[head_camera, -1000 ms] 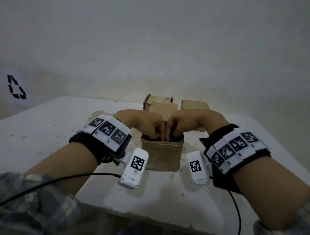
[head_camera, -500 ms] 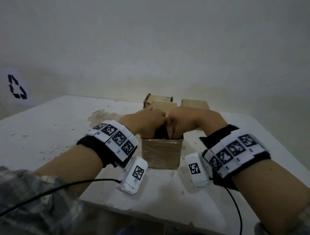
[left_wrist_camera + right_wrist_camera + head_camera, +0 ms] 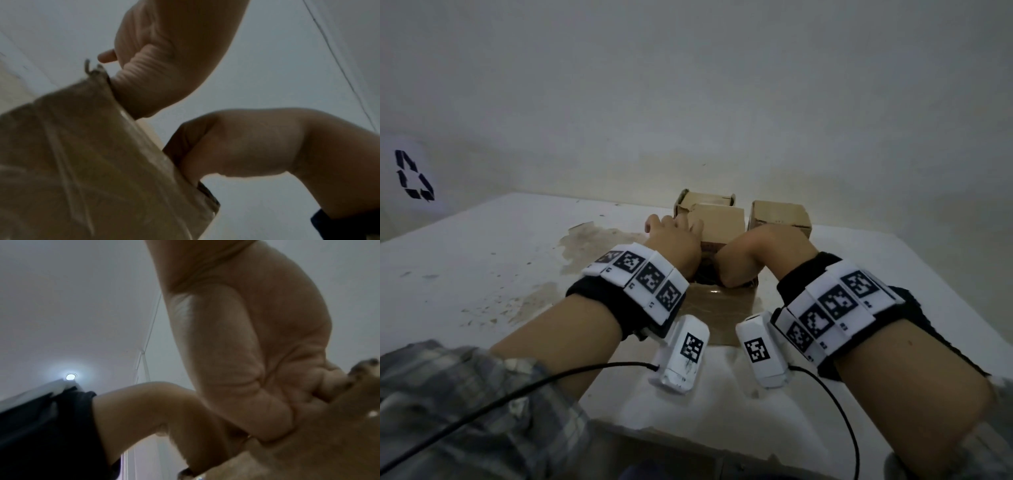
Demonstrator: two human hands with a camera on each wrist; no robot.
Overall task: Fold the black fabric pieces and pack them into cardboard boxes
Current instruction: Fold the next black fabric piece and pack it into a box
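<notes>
Writing: we read none on the boxes; the wristbands (image 3: 643, 277) carry black-and-white square codes with tiny print too small to read, and a black recycling symbol (image 3: 413, 175) marks the far left wall.

Box (image 3: 722, 308): open cardboard carton, near centre of the white table (image 3: 465, 267), a glossy tape strip down its near face. We see dark fabric (image 3: 707, 275) inside its mouth, between our two wrists.

Right hand (image 3: 753, 257): bent down at the wrist, fingers plunged into the box on top of the fabric; they are hidden by the rim, so we cannot tell whether they press flat or pinch.

Left hand (image 3: 674, 236): raised at the box's far left edge, fingers loosely curled toward the far flap (image 3: 717, 222); we cannot tell whether they touch or grip it.

Far boxes: one open (image 3: 705, 198), one closed (image 3: 779, 216), side by side behind the flap.

Cables (image 3: 517, 394): black, trailing from the wrist cameras.
</notes>
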